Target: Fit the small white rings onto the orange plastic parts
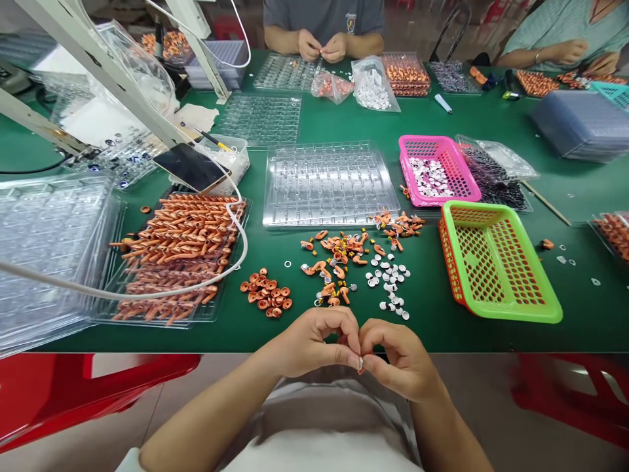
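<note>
My left hand (322, 341) and my right hand (400, 359) meet at the table's front edge, above my lap. Their thumbs and forefingers pinch one small white-and-orange piece (361, 362), mostly covered by the fingertips. Just beyond them lie loose white discs (390, 287) and a scatter of curved orange parts (344, 248), some with yellow or silvery bits. To the left of these is a heap of copper-coloured round cups (265, 295). A clear moulded tray (329, 183) lies flat behind the orange parts.
A green basket (533, 308) nested in a red one stands at right, with a pink basket (474, 191) of white discs behind. At left are trays of orange parts (181, 242), stacked clear trays (49, 242), a phone (191, 167) and a white cable (240, 229). Two people sit opposite.
</note>
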{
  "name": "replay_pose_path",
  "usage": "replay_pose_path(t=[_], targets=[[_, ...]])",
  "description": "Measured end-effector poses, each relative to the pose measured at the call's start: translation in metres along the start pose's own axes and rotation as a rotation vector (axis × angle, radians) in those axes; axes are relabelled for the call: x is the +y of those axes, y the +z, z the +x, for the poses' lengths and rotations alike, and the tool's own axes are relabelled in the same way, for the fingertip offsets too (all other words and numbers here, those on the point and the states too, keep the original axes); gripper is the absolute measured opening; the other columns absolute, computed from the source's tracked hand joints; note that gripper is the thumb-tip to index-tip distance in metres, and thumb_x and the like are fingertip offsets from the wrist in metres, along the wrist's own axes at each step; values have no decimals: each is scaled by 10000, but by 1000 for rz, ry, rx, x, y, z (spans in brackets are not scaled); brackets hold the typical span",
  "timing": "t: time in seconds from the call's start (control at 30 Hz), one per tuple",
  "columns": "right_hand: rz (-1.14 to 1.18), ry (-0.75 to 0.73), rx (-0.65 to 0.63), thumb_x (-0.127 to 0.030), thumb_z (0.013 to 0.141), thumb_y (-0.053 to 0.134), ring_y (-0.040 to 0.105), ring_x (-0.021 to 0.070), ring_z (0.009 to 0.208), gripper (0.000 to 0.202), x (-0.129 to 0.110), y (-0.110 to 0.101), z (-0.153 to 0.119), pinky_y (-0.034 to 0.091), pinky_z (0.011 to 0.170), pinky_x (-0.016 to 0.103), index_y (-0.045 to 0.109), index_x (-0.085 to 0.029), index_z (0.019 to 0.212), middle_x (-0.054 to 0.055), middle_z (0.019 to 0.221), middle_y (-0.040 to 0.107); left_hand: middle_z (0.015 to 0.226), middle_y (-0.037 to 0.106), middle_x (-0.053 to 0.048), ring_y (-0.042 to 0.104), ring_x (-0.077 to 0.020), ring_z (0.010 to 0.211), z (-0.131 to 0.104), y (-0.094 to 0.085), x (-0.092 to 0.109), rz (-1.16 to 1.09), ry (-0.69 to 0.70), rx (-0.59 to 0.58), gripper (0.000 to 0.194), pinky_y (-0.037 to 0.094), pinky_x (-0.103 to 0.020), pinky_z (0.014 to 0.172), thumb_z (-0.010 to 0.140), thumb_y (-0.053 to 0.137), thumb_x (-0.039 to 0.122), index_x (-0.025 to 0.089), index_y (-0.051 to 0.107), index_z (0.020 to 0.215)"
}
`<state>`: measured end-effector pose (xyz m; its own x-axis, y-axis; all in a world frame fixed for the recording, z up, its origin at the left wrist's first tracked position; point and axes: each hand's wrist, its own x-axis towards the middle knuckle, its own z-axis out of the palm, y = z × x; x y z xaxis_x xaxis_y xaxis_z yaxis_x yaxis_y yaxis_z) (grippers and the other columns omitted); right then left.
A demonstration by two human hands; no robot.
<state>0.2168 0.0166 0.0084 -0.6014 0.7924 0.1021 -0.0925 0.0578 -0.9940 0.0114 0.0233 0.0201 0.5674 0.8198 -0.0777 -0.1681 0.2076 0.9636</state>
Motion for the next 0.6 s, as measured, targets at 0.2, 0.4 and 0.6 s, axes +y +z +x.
replay_pose_path(t=[0.2, 0.4, 0.6], targets=[[5, 14, -10, -126, 850, 591, 602, 156, 738, 85, 0, 2, -1, 468, 693, 280, 603, -198, 807, 26, 796, 660, 791, 600, -27, 542, -141, 787, -2, -1, 0, 54, -1, -42, 122, 433, -265, 767, 840, 716, 232, 142, 668, 773], [-16, -6, 46, -124, 846, 587, 587, 148, 712, 94, 4, 7, -2, 449, 657, 267, 578, -208, 805, 12, 782, 649, 830, 554, -27, 539, -145, 785, -6, 1, -2, 56, -23, -31, 202, 435, -274, 746, 890, 649, 319, 143, 620, 796], [-74, -63, 75, -107, 837, 584, 572, 138, 691, 107, 3, 9, -4, 437, 631, 252, 572, -209, 809, 6, 765, 633, 863, 555, -31, 535, -141, 790, -10, 3, -1, 134, -6, -7, 194, 430, -272, 753, 927, 591, 303, 152, 607, 807]])
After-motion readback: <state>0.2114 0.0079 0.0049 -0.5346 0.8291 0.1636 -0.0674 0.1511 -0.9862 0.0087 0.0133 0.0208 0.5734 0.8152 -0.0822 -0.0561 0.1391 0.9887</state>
